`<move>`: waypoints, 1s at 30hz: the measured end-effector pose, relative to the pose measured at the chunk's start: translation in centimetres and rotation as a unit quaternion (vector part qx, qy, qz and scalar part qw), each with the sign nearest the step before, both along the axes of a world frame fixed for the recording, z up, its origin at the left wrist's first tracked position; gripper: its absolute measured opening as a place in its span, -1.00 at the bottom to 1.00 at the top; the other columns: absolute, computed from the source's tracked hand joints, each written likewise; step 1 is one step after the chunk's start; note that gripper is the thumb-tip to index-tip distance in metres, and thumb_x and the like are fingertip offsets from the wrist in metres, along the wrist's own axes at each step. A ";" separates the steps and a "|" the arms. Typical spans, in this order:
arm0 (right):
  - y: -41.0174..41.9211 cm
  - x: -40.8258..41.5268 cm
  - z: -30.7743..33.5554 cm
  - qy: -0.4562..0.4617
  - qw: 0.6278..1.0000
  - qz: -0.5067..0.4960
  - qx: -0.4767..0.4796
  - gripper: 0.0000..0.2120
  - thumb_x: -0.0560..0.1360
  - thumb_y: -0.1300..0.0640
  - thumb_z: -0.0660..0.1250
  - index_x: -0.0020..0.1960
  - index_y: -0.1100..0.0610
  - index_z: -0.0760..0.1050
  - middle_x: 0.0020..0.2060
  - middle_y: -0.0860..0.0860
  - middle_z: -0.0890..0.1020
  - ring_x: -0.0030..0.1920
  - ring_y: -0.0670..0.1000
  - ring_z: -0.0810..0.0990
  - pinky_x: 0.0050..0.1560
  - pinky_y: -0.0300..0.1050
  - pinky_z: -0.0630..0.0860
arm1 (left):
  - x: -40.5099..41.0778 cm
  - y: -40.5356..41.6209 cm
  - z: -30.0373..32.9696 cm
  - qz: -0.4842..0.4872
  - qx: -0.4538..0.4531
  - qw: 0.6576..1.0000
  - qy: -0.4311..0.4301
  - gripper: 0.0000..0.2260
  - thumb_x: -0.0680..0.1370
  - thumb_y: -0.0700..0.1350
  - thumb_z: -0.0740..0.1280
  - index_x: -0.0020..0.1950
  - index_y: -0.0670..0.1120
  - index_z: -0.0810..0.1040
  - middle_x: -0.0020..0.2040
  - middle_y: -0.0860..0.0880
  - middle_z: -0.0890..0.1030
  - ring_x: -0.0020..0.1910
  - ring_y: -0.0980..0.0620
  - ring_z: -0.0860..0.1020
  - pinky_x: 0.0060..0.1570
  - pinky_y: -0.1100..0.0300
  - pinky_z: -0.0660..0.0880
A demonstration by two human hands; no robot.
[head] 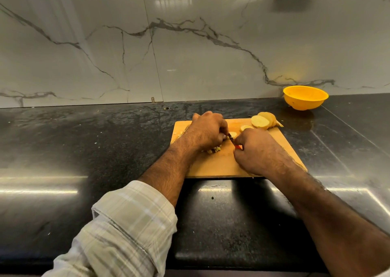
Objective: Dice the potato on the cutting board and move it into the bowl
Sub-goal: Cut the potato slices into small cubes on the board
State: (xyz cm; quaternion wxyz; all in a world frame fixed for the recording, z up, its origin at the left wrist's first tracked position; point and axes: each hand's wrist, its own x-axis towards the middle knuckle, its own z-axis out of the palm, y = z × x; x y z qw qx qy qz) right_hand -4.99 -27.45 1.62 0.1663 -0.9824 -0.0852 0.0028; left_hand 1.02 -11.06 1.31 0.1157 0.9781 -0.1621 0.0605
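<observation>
We stood at the dark countertop (105,150), with the wooden cutting board (221,162) lying square in front of us and the yellow bowl (305,97) well apart from it, off beyond the board's far right corner against the marble wall. Nothing showed inside the bowl from our angle.

On the board's far right end lay the uncut part of the potato (267,119), already sliced into rounds that leaned against one another, with a loose slice (244,127) just nearer us. Our left hand (207,130) curled its fingers down over the piece being cut (232,133), pinning it to the board, and our right hand (256,150) was clenched around the orange-handled knife (234,142). The blade ran from our right hand up and leftward to the left fingertips, so the cutting line lay right beside those fingers. We judged that the next stroke turned on this: the piece lay just left of the blade, under the left hand, and the fingers had to keep clear.

A few small dice (214,149) lay under our left wrist, near the board's middle. We judged the dicing far from done, with nothing moved yet.
</observation>
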 end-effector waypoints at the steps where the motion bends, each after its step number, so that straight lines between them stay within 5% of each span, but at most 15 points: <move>1: 0.1 0.0 0.1 0.006 1.000 -0.001 0.001 -0.61 0.58 0.04 0.43 0.39 0.01 0.58 0.15 0.02 0.65 0.05 0.02 0.59 0.01 -0.12 0.61 | 0.1 0.0 -0.1 0.005 -0.008 1.000 0.002 -0.91 0.61 -0.01 0.46 0.10 0.11 0.72 0.06 0.17 0.54 0.29 0.05 0.44 0.41 -0.22 0.27; 5: 0.7 0.5 0.2 0.014 1.000 -0.006 0.007 -0.61 0.58 0.09 0.43 0.40 0.02 0.56 0.16 0.03 0.64 0.06 0.03 0.59 0.06 -0.08 0.64 | 0.3 0.2 -0.3 0.016 -0.035 0.999 0.004 -0.96 0.58 0.00 0.50 0.02 0.13 0.73 -0.08 0.24 0.51 0.27 0.07 0.44 0.36 -0.19 0.25; 24: 1.2 0.5 0.0 0.000 1.000 0.002 0.002 -0.65 0.58 0.07 0.42 0.35 0.02 0.58 0.18 0.01 0.64 0.08 0.02 0.59 0.08 -0.05 0.65 | 0.2 1.3 -0.3 0.030 -0.021 0.999 0.020 -0.93 0.59 0.01 0.46 0.03 0.16 0.73 0.02 0.19 0.62 0.30 0.10 0.41 0.34 -0.17 0.20; 30: -2.2 0.3 0.8 -0.051 0.997 -0.023 0.047 -0.60 0.60 0.03 0.41 0.43 0.00 0.58 0.29 0.01 0.65 0.13 0.01 0.59 0.12 -0.07 0.59 | 0.0 0.3 -0.8 0.033 -0.026 0.999 -0.012 -0.78 0.58 0.21 0.43 0.11 0.12 0.64 0.04 0.17 0.62 0.23 0.08 0.47 0.34 -0.17 0.22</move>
